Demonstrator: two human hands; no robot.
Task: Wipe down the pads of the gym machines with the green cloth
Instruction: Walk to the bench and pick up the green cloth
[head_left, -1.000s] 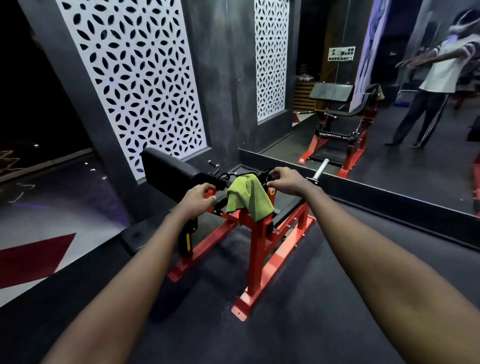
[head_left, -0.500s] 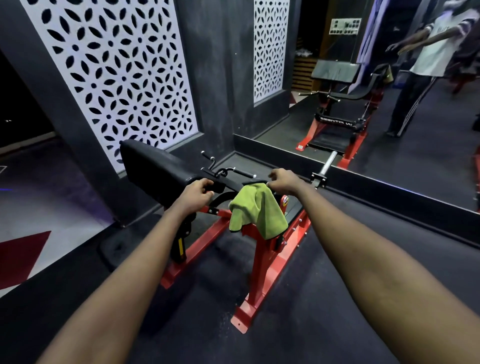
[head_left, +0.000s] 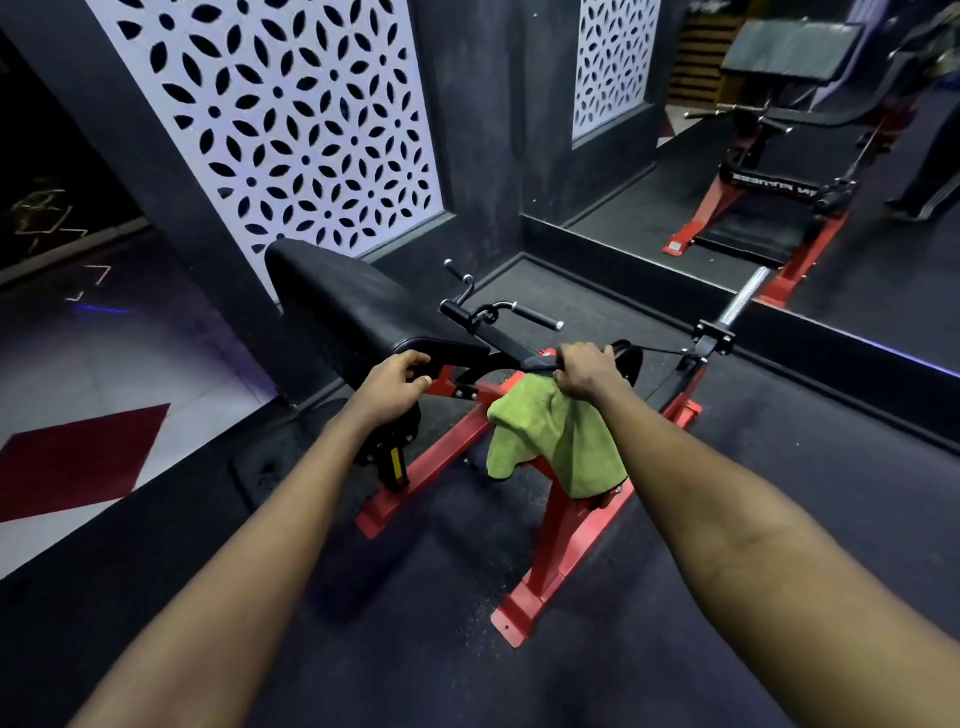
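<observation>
Two hands are on the machine. The left hand (head_left: 395, 384) has its fingers curled round the near end of the black pad (head_left: 343, 306), which runs away from it toward the white lattice panel (head_left: 291, 119). The right hand (head_left: 587, 371) is closed over the black lever arm (head_left: 511, 353), with the top of the green cloth (head_left: 556, 441) caught under its palm. The cloth hangs directly below this hand, draped over the red frame (head_left: 563, 535). Black grip handles (head_left: 535, 316) sit between the hands, slightly beyond them. A chrome peg (head_left: 743, 296) and a mirror (head_left: 883, 270) lie past the right hand.
</observation>
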